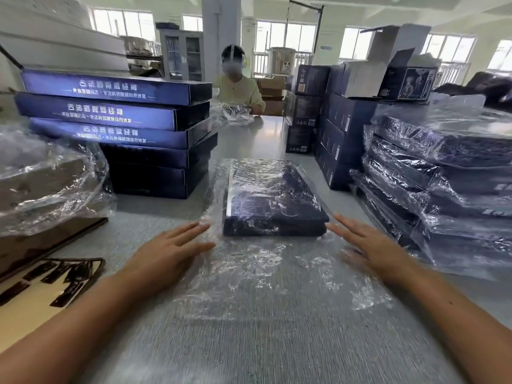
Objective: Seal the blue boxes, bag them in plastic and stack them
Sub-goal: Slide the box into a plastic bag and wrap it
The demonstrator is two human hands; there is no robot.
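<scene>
Ungripped, box [274,195] between flat hands [166,253] [374,250]

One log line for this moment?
step: bagging | box: in bag | left hand: open, on bag | right hand: open, by box

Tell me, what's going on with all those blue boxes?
A person is bagging boxes. One blue box lies inside a clear plastic bag on the table, and the left hand and right hand lie flat and open at either side of its near end. On the right, bagged boxes are stacked; unbagged boxes wait on the left.
</scene>
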